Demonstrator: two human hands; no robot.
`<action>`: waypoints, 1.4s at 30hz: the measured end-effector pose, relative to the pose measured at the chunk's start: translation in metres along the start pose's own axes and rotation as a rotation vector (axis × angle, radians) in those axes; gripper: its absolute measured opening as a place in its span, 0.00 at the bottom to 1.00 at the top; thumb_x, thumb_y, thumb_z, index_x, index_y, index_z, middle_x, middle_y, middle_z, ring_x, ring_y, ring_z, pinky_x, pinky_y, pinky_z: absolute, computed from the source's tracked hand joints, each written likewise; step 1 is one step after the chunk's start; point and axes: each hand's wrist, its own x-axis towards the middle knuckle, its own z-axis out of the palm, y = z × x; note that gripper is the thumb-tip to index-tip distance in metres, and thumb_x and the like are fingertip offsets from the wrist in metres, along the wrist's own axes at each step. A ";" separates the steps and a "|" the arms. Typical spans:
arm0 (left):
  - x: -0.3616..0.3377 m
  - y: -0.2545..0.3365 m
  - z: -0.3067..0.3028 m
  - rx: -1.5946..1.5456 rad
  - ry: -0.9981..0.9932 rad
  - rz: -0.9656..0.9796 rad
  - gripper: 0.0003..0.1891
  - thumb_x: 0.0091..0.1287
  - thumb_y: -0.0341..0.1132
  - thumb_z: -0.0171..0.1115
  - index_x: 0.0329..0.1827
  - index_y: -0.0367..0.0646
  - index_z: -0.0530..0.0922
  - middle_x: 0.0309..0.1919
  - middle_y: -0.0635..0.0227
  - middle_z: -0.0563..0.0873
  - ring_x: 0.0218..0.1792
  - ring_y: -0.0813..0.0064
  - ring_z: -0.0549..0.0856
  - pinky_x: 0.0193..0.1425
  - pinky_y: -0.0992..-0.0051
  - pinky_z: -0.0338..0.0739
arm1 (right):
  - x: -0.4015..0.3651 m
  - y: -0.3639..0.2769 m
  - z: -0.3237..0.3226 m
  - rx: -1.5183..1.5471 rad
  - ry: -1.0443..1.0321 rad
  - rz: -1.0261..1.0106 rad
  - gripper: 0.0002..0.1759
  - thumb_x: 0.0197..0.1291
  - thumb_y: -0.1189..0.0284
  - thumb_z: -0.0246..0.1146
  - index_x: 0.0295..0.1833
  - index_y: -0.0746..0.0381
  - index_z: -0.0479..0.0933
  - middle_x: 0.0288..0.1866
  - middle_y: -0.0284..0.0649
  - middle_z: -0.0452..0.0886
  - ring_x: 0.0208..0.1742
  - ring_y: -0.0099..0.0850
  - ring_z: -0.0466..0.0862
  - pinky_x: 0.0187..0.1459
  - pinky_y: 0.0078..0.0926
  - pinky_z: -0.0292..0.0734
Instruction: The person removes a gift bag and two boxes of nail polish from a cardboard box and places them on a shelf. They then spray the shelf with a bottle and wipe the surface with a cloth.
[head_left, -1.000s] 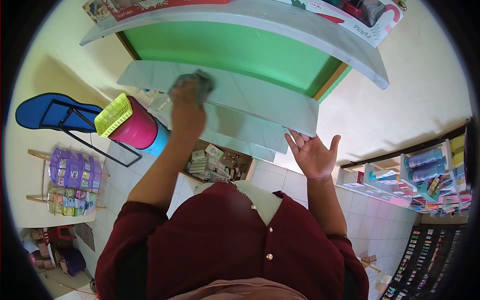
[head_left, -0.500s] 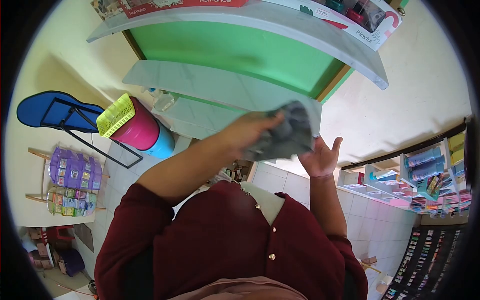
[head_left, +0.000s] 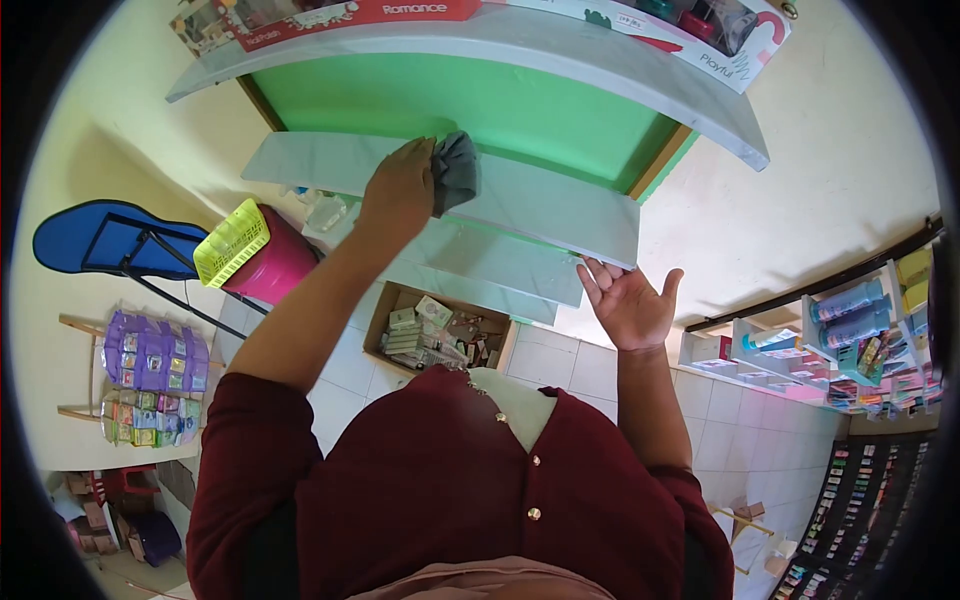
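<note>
My left hand (head_left: 401, 192) is on the middle shelf, holding a crumpled grey cloth (head_left: 456, 174) against its top surface. The fingers lie along the cloth's left side, and some are hidden. The white marbled shelf (head_left: 560, 212) runs across in front of me with a green back panel (head_left: 480, 100) behind it. At the shelf's right front edge is my right hand (head_left: 634, 308), palm up with thumb and fingers spread. Its fingertips reach the underside of the edge, and it holds nothing.
Boxed nail polish (head_left: 400, 14) stands on the upper shelf (head_left: 480, 32). A clear bottle (head_left: 326, 212) sits on a lower shelf. Below is a cardboard box (head_left: 382, 318) of small packs. Left are a pink bin (head_left: 278, 262), yellow basket (head_left: 232, 243) and blue folding chair (head_left: 65, 237).
My left hand has carried the cloth leftward and away from me, from near my right hand to the shelf's middle. My right hand stays near the right edge. The cardboard box is now uncovered.
</note>
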 end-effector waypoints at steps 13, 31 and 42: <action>-0.008 0.132 0.074 0.145 -0.252 0.120 0.25 0.76 0.39 0.49 0.69 0.28 0.68 0.67 0.40 0.74 0.68 0.44 0.73 0.74 0.55 0.66 | 0.003 0.007 0.002 0.031 0.103 -0.063 0.66 0.55 0.20 0.37 0.78 0.70 0.52 0.75 0.56 0.66 0.78 0.52 0.63 0.80 0.51 0.48; 0.018 0.070 0.041 -0.171 0.122 -0.061 0.13 0.70 0.28 0.60 0.55 0.41 0.84 0.50 0.51 0.87 0.49 0.54 0.87 0.50 0.65 0.83 | 0.000 0.010 0.010 0.101 0.021 -0.069 0.67 0.53 0.20 0.44 0.80 0.65 0.47 0.78 0.55 0.62 0.78 0.52 0.62 0.81 0.53 0.46; -0.002 0.205 0.104 -0.312 -0.405 0.212 0.21 0.64 0.37 0.58 0.58 0.36 0.79 0.59 0.57 0.82 0.60 0.62 0.80 0.59 0.65 0.75 | -0.004 0.013 0.010 0.268 -0.053 -0.064 0.63 0.53 0.18 0.34 0.81 0.57 0.51 0.82 0.46 0.54 0.82 0.43 0.55 0.80 0.50 0.46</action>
